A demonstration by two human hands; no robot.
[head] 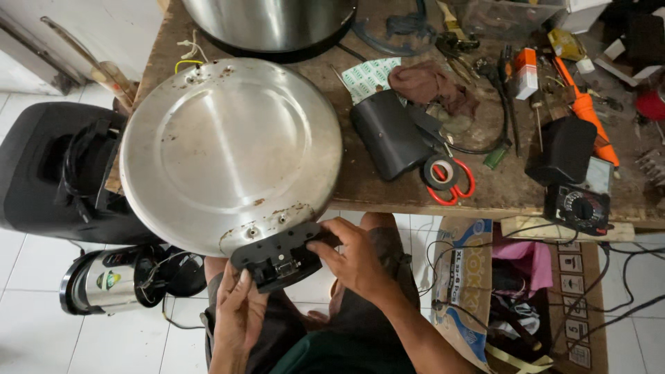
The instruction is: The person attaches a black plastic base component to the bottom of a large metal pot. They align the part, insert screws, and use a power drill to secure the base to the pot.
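A round metal base plate (pixel 228 149) with rust spots leans off the edge of the wooden bench (pixel 388 190), its lower rim over my lap. A black plastic socket piece (pixel 273 256) sits at that lower rim. My left hand (pixel 239 305) touches the piece from below with its fingertips. My right hand (pixel 353 260) grips the piece's right end with thumb and fingers. Thin wires (pixel 188 55) show at the plate's upper left rim.
On the bench lie a steel pot (pixel 270 24), a black curved cover (pixel 388 135), tape roll on red scissors (pixel 449 176), an orange tool (pixel 589 114) and a multimeter (pixel 578 208). A black appliance (pixel 48 173) and a steel kettle (pixel 114 280) stand on the floor left; a cardboard box (pixel 464 277) right.
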